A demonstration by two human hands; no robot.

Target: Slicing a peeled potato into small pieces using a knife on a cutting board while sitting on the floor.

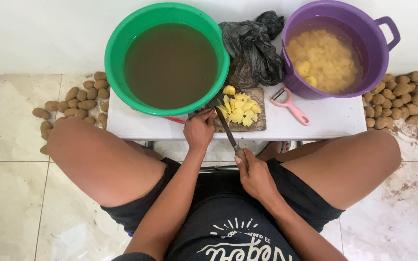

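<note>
My right hand (255,176) grips the handle of a knife (226,126) whose blade points up and left onto a small brown cutting board (259,124). Yellow cut potato pieces (240,110) lie piled on that board. My left hand (199,130) rests with fingers curled at the board's left edge, just beside the blade tip; whether it holds a piece I cannot tell. The board sits on a low white table (330,121) between my knees.
A green basin of murky water (170,65) stands at the back left, a purple pot with peeled potato pieces in water (327,58) at the back right, a black plastic bag (255,48) between them. A pink peeler (291,105) lies on the table. Unpeeled potatoes (76,101) lie heaped on the floor at both sides (412,96).
</note>
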